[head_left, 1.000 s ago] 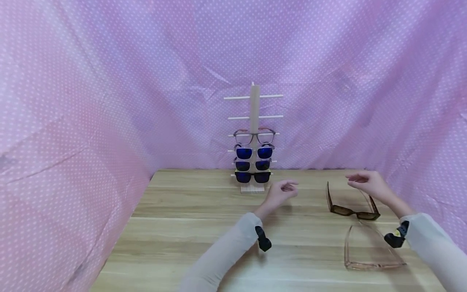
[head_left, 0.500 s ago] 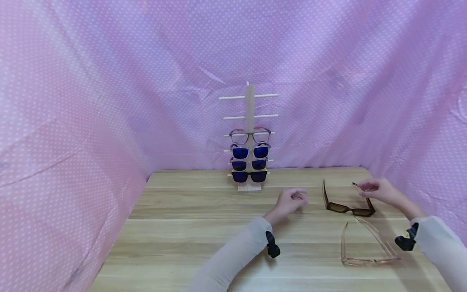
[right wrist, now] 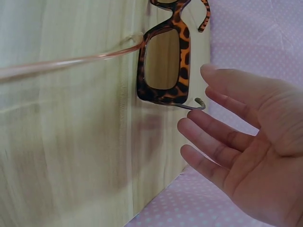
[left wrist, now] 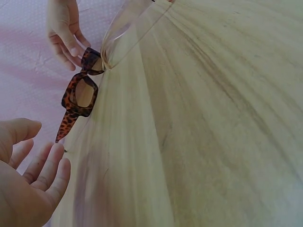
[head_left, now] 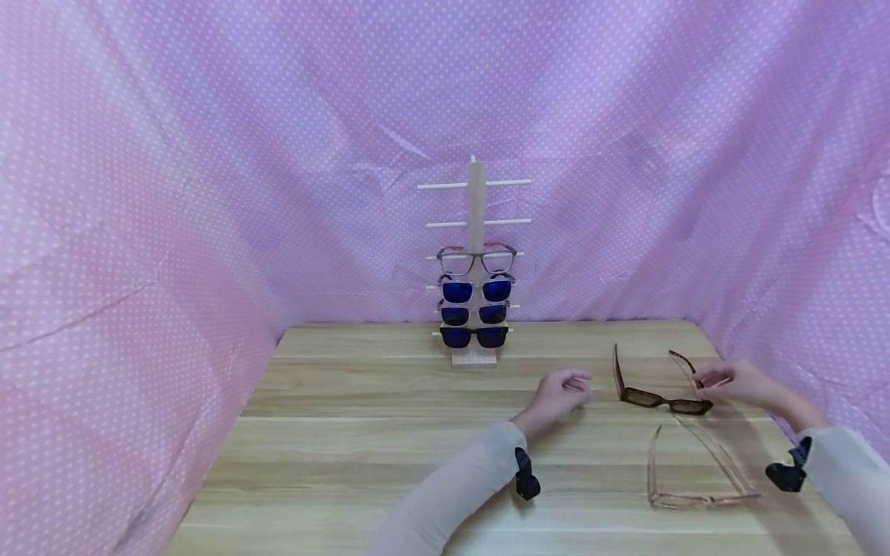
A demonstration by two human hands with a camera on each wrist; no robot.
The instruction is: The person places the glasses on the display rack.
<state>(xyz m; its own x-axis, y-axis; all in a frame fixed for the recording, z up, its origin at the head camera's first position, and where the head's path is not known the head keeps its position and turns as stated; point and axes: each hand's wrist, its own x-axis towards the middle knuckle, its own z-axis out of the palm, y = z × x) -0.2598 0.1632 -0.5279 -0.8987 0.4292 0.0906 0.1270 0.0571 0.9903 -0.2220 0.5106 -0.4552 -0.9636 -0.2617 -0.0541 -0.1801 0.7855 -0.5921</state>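
Brown sunglasses (head_left: 666, 403) are lying on the table (head_left: 389, 440), earpieces unfolded, just beyond the clear glasses (head_left: 684, 502). The right hand (head_left: 740, 384) is hovering beside the nearer earpiece, fingers loosely spread; whether it is touching cannot be told. The left hand (head_left: 559, 391) is hovering leftward, relaxed, pinching nothing. Gripping the earpieces near the hinges is probably sparing the lenses; lifting straight up is likely avoiding the clear pair.
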